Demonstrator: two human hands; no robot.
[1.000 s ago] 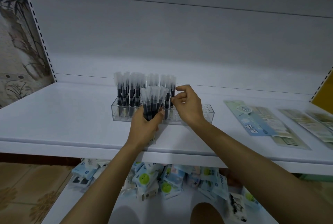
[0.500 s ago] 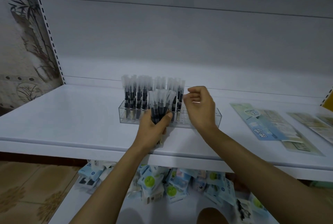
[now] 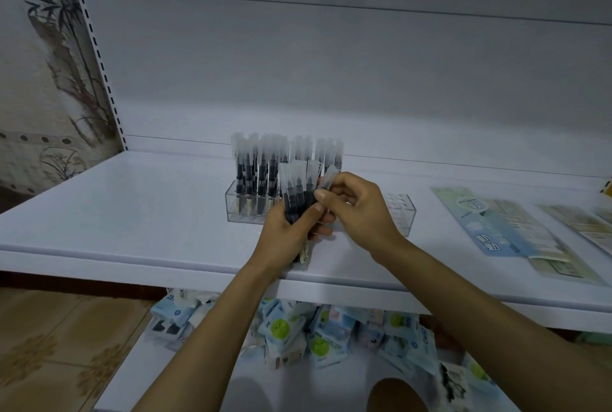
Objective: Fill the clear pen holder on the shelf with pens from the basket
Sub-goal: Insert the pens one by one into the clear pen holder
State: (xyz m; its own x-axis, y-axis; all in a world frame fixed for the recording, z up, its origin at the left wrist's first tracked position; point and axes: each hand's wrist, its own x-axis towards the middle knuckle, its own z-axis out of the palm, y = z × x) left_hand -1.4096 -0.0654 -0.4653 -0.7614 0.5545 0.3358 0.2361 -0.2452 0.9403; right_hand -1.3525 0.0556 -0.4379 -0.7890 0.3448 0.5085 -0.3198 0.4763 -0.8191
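A clear pen holder (image 3: 243,211) stands on the white shelf (image 3: 132,212), its left and middle slots full of upright black pens (image 3: 261,163) with frosted caps. The holder's right end (image 3: 402,212) shows bare slots. My left hand (image 3: 284,239) grips a bundle of the same pens (image 3: 296,186) just in front of the holder. My right hand (image 3: 357,212) pinches one pen (image 3: 331,176) at the right side of that bundle. The basket is not in view.
Flat blue and green packets (image 3: 496,229) lie on the shelf to the right. The lower shelf holds a heap of small blue packets (image 3: 298,328). A perforated upright (image 3: 96,57) and a painted wall bound the left side.
My right hand has come back from the holder's right part to the bundle and now pinches a pen there. The left hand keeps its grip on the bundle.
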